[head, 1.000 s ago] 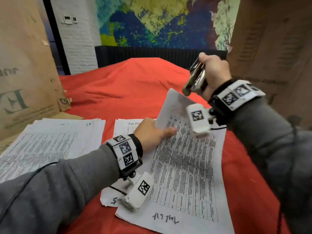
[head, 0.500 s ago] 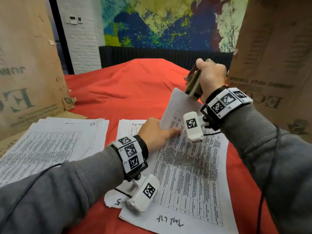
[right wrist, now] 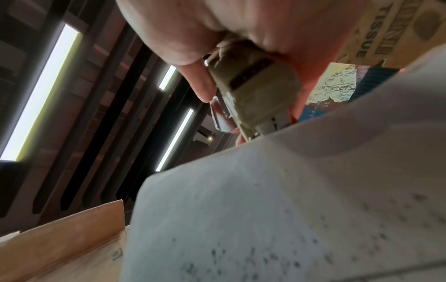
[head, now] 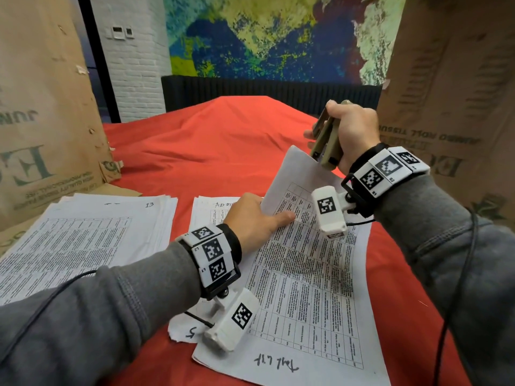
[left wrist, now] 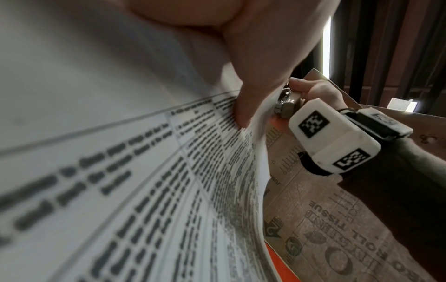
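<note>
Stapler held at the lifted far corner of a printed sheet

The stapler point(head: 328, 137) is gripped in the curled right hand point(head: 352, 132) above the red cloth point(head: 209, 151), its long axis steep and its nose pointed down at that corner. The printed sheet point(head: 306, 274) is pinched at its left edge by the left hand point(head: 255, 220), with the thumb laid on top.

Big red cloth point(head: 209, 140) covers the whole table. At 9 o'clock a thick stack of printed forms point(head: 83, 238) lies flat, with 13 written on the top sheet. Cardboard boxes stand at 10 o'clock point(head: 41, 107) and 2 o'clock point(head: 451, 79). At 12 there's a splashy mural point(head: 264, 37) above a dark ribbed panel point(head: 250, 90). White brick wall point(head: 133, 73) at 11, with two little wall controls point(head: 121, 32) on it.
</note>
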The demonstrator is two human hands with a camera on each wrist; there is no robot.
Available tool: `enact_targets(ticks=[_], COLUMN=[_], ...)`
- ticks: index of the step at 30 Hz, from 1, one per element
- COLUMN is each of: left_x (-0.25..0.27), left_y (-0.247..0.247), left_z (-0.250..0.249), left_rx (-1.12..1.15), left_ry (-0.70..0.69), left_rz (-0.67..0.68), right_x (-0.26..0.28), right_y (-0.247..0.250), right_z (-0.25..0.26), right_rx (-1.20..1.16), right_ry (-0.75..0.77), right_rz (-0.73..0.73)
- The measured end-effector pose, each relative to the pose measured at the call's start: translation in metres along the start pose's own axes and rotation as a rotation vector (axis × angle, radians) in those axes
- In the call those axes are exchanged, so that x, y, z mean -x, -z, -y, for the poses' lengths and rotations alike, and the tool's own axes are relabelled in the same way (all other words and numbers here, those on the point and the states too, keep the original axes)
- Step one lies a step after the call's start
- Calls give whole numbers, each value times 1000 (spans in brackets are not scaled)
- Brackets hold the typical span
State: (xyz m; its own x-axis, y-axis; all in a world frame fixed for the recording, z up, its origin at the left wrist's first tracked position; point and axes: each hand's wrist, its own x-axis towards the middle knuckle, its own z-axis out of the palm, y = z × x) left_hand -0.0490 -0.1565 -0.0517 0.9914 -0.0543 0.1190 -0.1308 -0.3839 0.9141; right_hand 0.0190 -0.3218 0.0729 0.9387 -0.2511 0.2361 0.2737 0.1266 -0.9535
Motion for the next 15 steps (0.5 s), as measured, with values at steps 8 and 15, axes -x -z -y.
enact_targets(ticks=[8, 15], left_x=[-1, 3], left_y=[-5, -4], left_z=[-6, -8], left_rx=[-76, 26], left_ry=[44, 83], left_rz=[-78, -11], right_x=[0, 0], right_y=[-4, -6], right_z=[2, -3], right_rx=[-95, -68], right_ry=[-45, -23], right_rz=[64, 32])
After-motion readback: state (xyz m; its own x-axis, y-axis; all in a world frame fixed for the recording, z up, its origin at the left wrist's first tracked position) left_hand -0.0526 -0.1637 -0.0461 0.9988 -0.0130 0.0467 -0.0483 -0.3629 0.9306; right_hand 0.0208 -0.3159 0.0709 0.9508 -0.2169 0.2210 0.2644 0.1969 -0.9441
